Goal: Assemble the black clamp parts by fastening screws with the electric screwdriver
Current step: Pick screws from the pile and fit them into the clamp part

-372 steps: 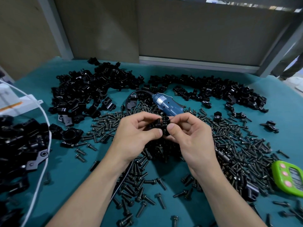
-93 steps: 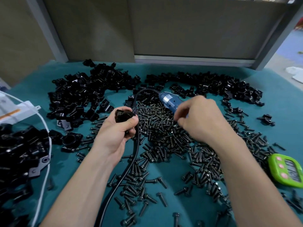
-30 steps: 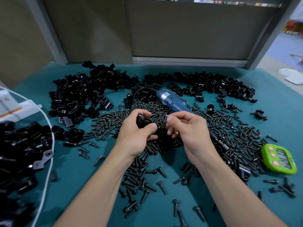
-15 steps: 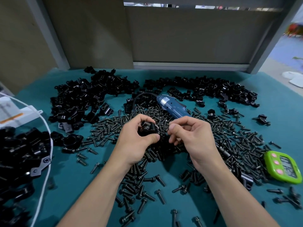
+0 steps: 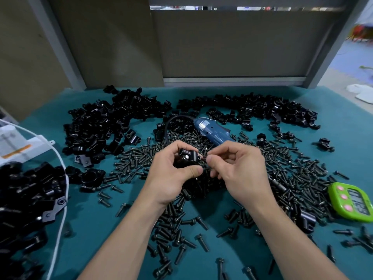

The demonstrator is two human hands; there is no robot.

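Note:
My left hand grips a black clamp part above the middle of the table, thumb below it and fingers curled over its top. My right hand is right beside it and pinches a black screw between thumb and forefinger, its tip at the clamp's right side. The blue electric screwdriver lies on the table just behind both hands, its black cable looping to the left. Loose black screws cover the cloth under and around my hands.
Piles of black clamp parts lie at the back left, back right and on the near left. A green timer sits at the right edge. A white cord and a white box are at left.
My right hand has brought the screw up against the clamp in my left hand. The clamp has turned slightly in my fingers. The screwdriver has stayed on the table.

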